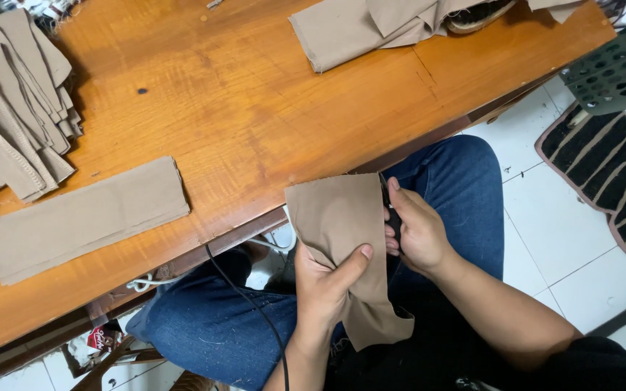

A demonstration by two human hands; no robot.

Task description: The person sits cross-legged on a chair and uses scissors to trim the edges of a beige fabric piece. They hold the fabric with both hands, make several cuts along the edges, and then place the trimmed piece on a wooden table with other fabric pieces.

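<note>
Pinched by the left hand [325, 284], a tan fabric piece [342, 246] hung lengthwise.
Right hand [416, 233], closed on a dark tool [391, 217], met its right edge.

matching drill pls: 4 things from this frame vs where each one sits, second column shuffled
Things:
1. tan fabric piece
2. flat folded tan strip
3. striped mat
4. green perforated basket

Places:
A. on the white tile floor, right of the table
B. upper right corner, past the table's edge
C. held in the left hand, with the right hand at its right edge
D. lying on the wooden table, left side

Pairs: 1-C, 2-D, 3-A, 4-B
</note>
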